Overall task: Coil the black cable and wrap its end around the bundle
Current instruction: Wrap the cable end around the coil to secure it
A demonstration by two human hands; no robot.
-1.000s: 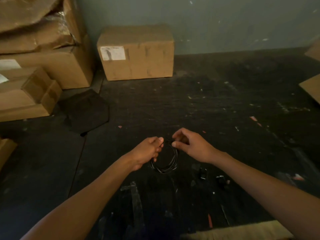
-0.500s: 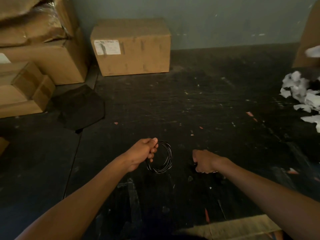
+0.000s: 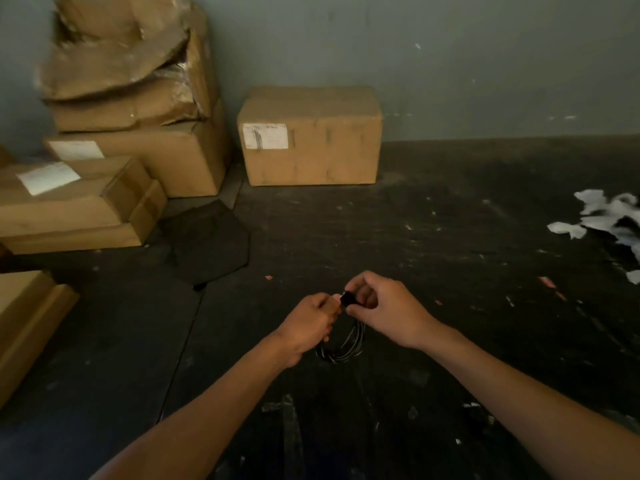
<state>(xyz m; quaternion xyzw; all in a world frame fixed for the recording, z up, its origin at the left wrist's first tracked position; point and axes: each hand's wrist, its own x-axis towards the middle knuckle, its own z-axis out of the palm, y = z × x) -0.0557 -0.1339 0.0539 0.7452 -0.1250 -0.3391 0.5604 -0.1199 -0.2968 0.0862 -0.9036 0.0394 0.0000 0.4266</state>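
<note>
The black cable [image 3: 346, 344] hangs as a small coil of several loops below my two hands, above the dark floor. My left hand [image 3: 310, 322] is closed around the top left of the coil. My right hand [image 3: 384, 306] pinches the cable's end, a small black plug [image 3: 346, 299], between thumb and fingers right beside my left hand's fingertips. The top of the coil is hidden inside my hands.
A closed cardboard box [image 3: 310, 136] stands against the wall ahead. Stacked and torn boxes [image 3: 128, 109] fill the left side, with another box [image 3: 24, 320] at the near left. A dark flat sheet [image 3: 207, 244] lies on the floor. Torn white paper [image 3: 609, 220] lies at the right.
My right hand, which was down on the floor to the right half a second ago, has come up and back to the coil holding the cable's plug end. The left hand kept the coil.
</note>
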